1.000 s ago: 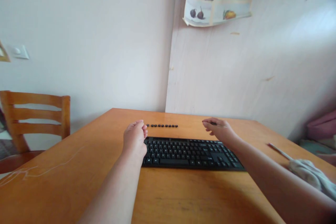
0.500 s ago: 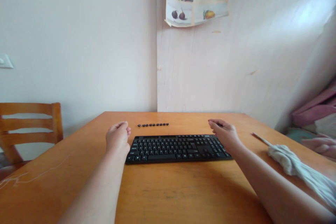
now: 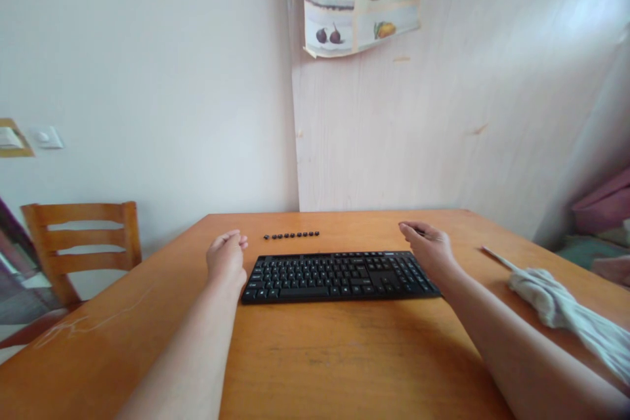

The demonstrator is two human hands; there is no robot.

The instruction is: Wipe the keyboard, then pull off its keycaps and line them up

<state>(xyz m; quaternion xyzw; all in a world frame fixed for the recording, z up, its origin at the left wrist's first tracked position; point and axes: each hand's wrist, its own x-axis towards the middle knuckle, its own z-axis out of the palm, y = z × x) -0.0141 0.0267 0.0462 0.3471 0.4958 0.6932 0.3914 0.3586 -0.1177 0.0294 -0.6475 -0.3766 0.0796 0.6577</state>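
A black keyboard (image 3: pixel 335 279) lies on the table between my hands. Along the left part of its top row runs a dark strip where no key markings show. Beyond it, several small black pieces like keycaps (image 3: pixel 293 235) form a straight line. My left hand (image 3: pixel 226 257) is beside the keyboard's left end, fingers curled closed; what they hold, if anything, is hidden. Over the keyboard's right end, my right hand (image 3: pixel 427 246) is closed in a pinch, with a small dark thing partly showing among the fingers, too small to name.
On the right of the wooden table (image 3: pixel 315 354) lie a pale grey cloth (image 3: pixel 546 295) and a thin stick (image 3: pixel 497 257) poking from it. White thread (image 3: pixel 88 325) lies at the left. A wooden chair (image 3: pixel 88 236) stands beyond the left edge, and fruit paintings (image 3: pixel 361 3) hang on the wall.
The whole view has shifted slightly, showing more of the chair and a second wall plate on the left. Both hands keep nearly the same place about the keyboard; the left fingers look slightly looser.
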